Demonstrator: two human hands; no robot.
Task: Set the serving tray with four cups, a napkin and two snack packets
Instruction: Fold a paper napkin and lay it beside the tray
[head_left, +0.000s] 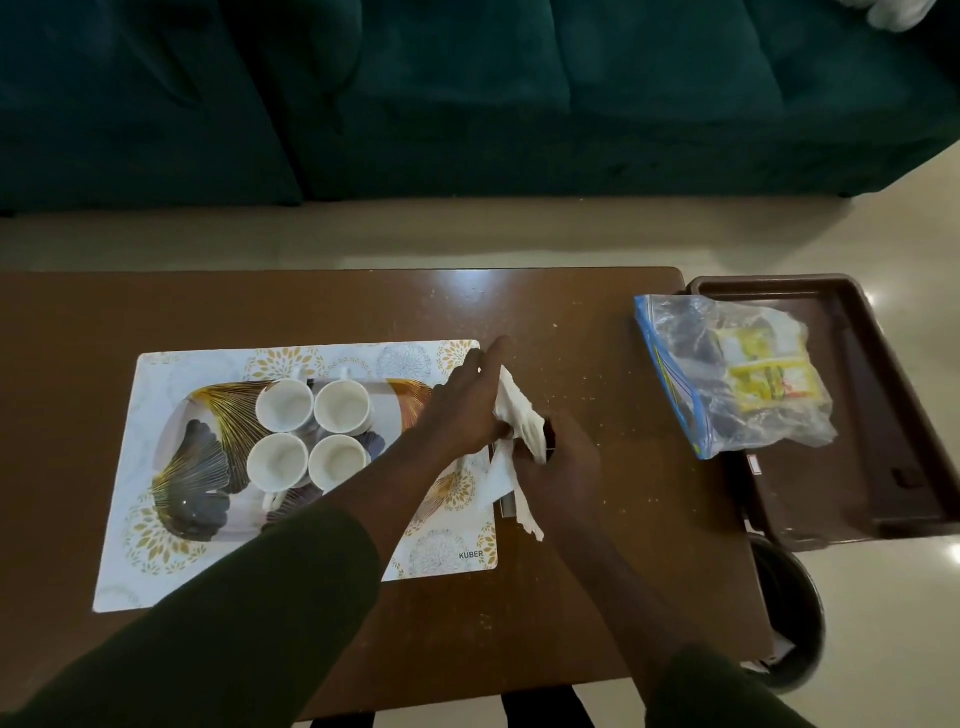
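Several white cups (310, 436) stand in a square cluster on the oval serving tray (197, 467) with gold and grey leaf patterns. The tray rests on a patterned placemat (171, 561). Just right of the tray, both hands hold a crumpled white napkin (519, 415). My left hand (465, 410) pinches its upper part with the forefinger stretched out. My right hand (558, 462) grips its lower part, along with a dark object that is mostly hidden. The yellow snack packets (769, 376) lie inside a clear zip bag (727, 374) at the right.
The brown table (597, 597) carries the placemat. A dark brown bin tray (857, 467) sits past the table's right edge with the zip bag lying across its rim. A dark round bin (795, 613) stands on the floor below. A green sofa (467, 104) runs behind.
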